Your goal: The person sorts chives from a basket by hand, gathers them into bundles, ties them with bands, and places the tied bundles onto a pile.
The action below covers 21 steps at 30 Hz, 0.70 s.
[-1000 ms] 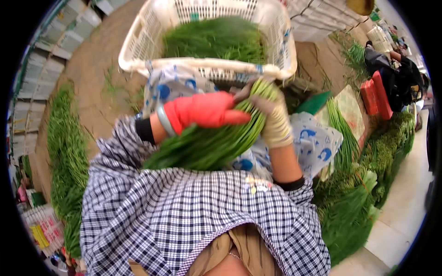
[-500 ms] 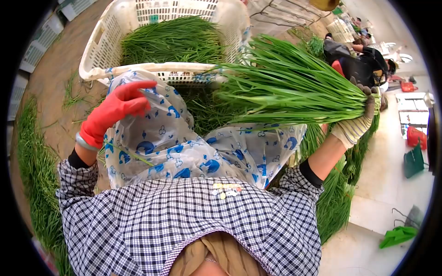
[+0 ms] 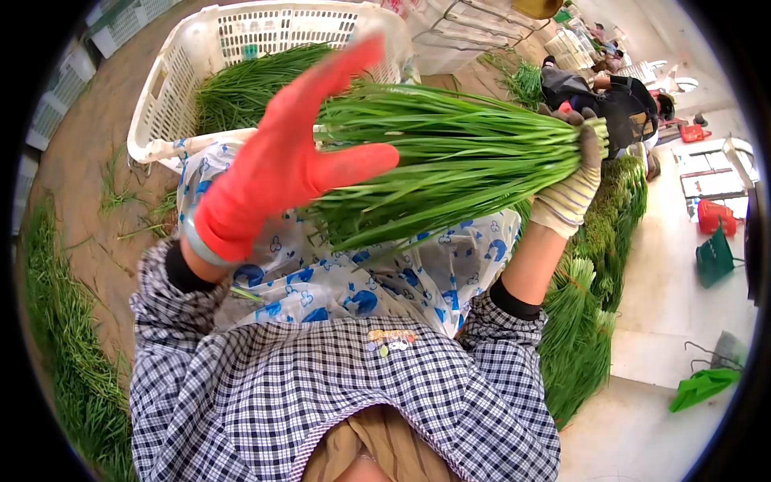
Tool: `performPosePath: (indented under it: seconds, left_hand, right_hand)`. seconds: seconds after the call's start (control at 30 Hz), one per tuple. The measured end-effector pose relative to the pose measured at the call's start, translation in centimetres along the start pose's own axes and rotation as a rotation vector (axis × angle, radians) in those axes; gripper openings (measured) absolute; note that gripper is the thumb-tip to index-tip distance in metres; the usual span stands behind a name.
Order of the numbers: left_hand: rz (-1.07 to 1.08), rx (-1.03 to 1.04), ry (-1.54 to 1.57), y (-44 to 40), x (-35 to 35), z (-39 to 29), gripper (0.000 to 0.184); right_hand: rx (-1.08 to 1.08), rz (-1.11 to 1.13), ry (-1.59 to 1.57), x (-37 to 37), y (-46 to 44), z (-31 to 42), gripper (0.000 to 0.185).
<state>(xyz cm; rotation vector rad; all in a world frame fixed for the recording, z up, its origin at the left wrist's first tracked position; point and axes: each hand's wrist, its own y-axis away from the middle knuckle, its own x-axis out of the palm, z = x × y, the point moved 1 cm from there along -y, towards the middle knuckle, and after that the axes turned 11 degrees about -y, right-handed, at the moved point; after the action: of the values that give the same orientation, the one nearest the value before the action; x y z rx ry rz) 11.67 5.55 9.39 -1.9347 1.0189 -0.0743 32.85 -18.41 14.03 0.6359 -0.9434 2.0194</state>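
My right hand (image 3: 572, 181), in a striped work glove with dark fingers, grips a thick bunch of long green chives (image 3: 458, 153) by the pale stem ends. The leaves point left across my lap. In a red rubber glove, my left hand (image 3: 277, 157) is open, thumb spread from the fingers, over the leaf tips; whether it touches them I cannot tell. Behind it stands a white slatted plastic crate (image 3: 148, 112) with more chives (image 3: 241, 88) lying inside. A clear plastic apron (image 3: 361, 293) with blue prints covers my legs.
Piles of chives lie along my right side (image 3: 574, 353) and on the floor at far left (image 3: 72, 353). Beyond my right hand, a person in dark clothes (image 3: 622, 112) sits low. A metal rack (image 3: 482, 24) stands behind the crate. Grey crates (image 3: 60, 92) line the far left.
My left hand has risen and moved right toward the leaves, its curled fingers now extended. The bunch in my right hand has shifted left, closer to my body's middle.
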Motion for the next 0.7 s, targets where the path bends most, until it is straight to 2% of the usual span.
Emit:
performPosePath:
  seconds: [0.07,0.1,0.17,0.23,0.33,0.37,0.4,0.5,0.53,0.57,0.6,0.63,0.67,0.7]
  left_hand:
    - [0.208,0.111,0.035,-3.1,-1.9,0.4,0.095]
    - [0.45,0.268,-0.3,-5.7,-3.9,-0.1,0.101]
    - [0.764,0.081,-0.038,-10.0,-5.3,-1.7,0.099]
    - [1.0,0.156,0.054,-14.2,-5.7,-1.2,0.095]
    - [1.148,-0.133,0.214,-13.1,-7.6,-1.3,0.079]
    - [1.043,-0.398,0.357,-10.2,-7.9,0.6,0.074]
    - [0.995,-0.963,0.748,-5.2,-7.8,5.5,0.073]
    - [0.469,-1.426,1.826,5.3,-3.6,2.6,0.075]
    - [0.405,-1.434,2.254,9.1,-1.1,1.5,0.073]
    - [0.366,-1.276,2.153,10.3,0.1,0.4,0.076]
    - [0.317,-1.136,2.034,11.5,1.4,-0.8,0.079]
    - [0.258,-1.019,1.911,12.8,2.6,-1.9,0.082]
    - [0.294,-0.988,1.982,13.2,3.8,-1.2,0.085]
    - [0.333,-0.958,2.052,13.6,5.1,-0.6,0.087]
  right_hand:
    - [0.045,0.043,-0.007,1.8,-0.3,-1.6,0.029]
    - [0.147,0.075,-0.074,3.3,-0.3,-2.4,0.029]
    - [0.146,0.26,-0.156,7.1,-0.6,-3.8,0.029]
    - [0.191,0.36,-0.25,10.9,-0.8,-4.1,0.032]
    - [0.267,0.101,-0.382,12.9,-0.2,-7.8,0.02]
    - [0.324,0.038,-0.421,12.6,0.2,-8.5,0.021]
    - [0.402,-0.104,-0.394,11.6,0.9,-9.3,0.022]
    - [0.623,-0.267,-0.326,5.5,4.6,-14.1,0.024]
    - [0.699,-0.357,-0.315,2.6,6.3,-16.1,0.026]
    - [0.739,-0.363,-0.221,0.8,7.3,-16.9,0.031]
    - [0.895,-0.31,-0.262,-0.3,7.9,-17.0,0.034]
    - [0.929,-0.35,-0.24,-0.3,8.4,-16.8,0.031]
    - [0.961,-0.383,-0.212,0.0,8.4,-16.5,0.028]
    - [0.937,-0.352,-0.049,0.1,8.1,-16.3,0.034]
